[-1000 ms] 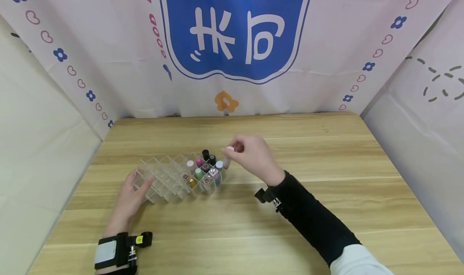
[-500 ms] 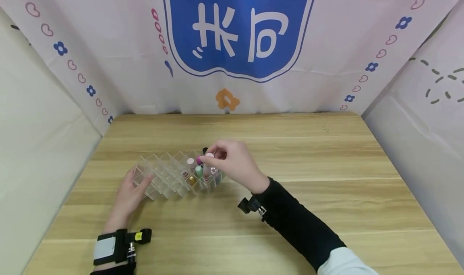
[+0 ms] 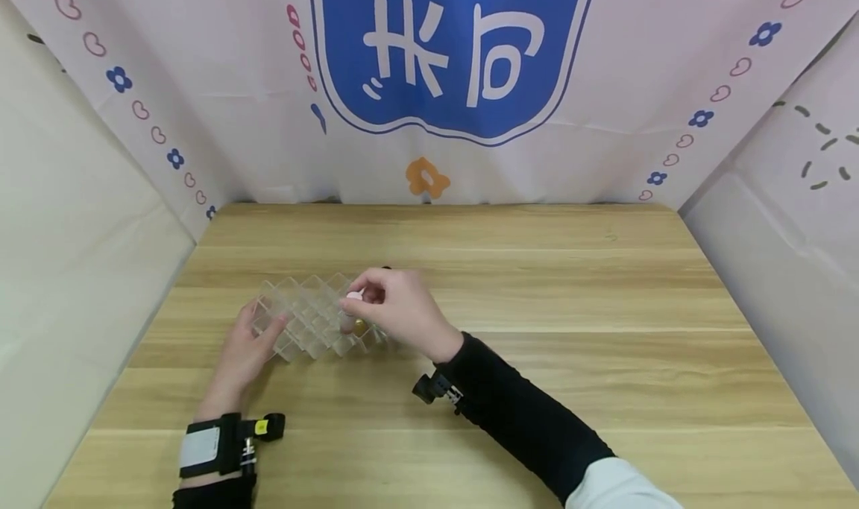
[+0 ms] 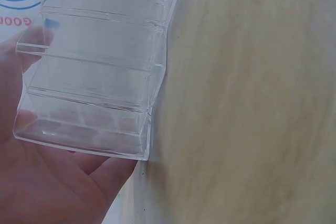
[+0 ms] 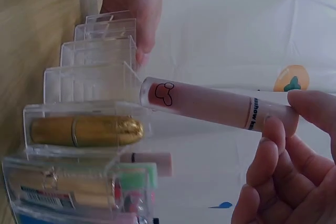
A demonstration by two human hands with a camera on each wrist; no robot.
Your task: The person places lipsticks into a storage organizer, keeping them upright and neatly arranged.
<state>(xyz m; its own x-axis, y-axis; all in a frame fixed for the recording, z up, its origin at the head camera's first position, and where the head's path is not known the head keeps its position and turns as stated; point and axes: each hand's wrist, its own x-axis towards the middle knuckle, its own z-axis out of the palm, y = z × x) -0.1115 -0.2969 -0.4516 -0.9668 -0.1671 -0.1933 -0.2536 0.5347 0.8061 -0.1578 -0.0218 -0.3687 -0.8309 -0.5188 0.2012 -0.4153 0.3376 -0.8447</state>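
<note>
A clear plastic lipstick organizer (image 3: 305,319) with diamond-shaped compartments stands on the table. My left hand (image 3: 244,349) grips its left end, thumb on the near side; the left wrist view shows the bare compartments at that end. Between thumb and fingers, my right hand (image 3: 406,315) pinches a pink lip gloss tube (image 5: 205,103) by its cap. The tube is above the organizer, its clear end towards the compartments. A gold lipstick (image 5: 79,131) and a green-capped tube (image 5: 139,174) sit in the organizer's right part, mostly hidden behind my right hand in the head view.
The wooden table (image 3: 537,270) extends to the right and in front of the organizer. A white printed cloth (image 3: 604,136) hangs along its back edge. White sheets (image 3: 101,218) close off both sides.
My right hand has carried the lip gloss tube leftward, from beside the organizer's right end to above its middle. My left hand keeps its grip on the left end. The head view has shifted slightly.
</note>
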